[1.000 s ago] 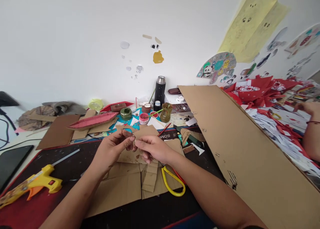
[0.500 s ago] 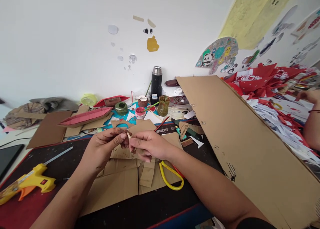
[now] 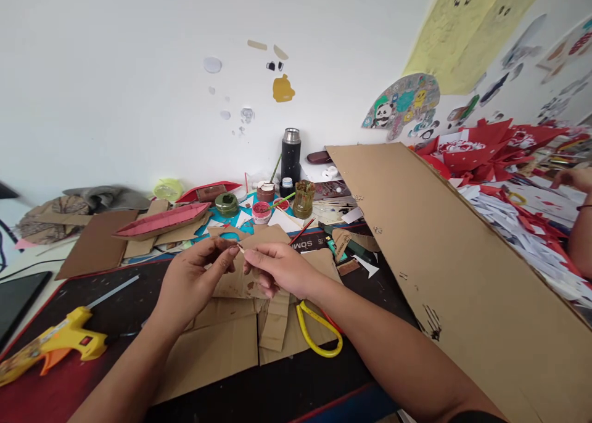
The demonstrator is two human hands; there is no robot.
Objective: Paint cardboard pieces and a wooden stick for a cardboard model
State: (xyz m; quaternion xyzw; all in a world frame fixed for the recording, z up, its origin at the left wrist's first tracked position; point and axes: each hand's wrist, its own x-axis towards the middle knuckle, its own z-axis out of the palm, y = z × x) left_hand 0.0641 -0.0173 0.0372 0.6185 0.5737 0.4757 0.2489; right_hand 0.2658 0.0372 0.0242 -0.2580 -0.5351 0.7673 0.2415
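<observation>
A small pale, thin piece (image 3: 241, 248) shows between the fingertips of both hands, above the cardboard; its kind is too small to make out. My left hand (image 3: 197, 275) is closed, thumb and forefinger pinching at the piece's left end. From the right, my right hand (image 3: 282, 267) grips the other end between thumb and forefinger, its other fingers curled beneath. Brown smudges mark the fingers. Below the hands lie cut cardboard sheets (image 3: 217, 355) and a narrow cardboard strip (image 3: 276, 324). Beside my right wrist is a yellow looped handle (image 3: 319, 343).
A yellow glue gun (image 3: 69, 343) lies at the left. Paint jars (image 3: 226, 205), a black flask (image 3: 291, 155) and a pink-lined cardboard boat shape (image 3: 161, 221) stand behind. A large cardboard panel (image 3: 439, 244) leans at the right. Beyond it shows another person's arm (image 3: 580, 225).
The pale piece has tilted and shows less between the fingertips. Both hands stay close together, their fingers slightly shifted. The whole view has moved a little.
</observation>
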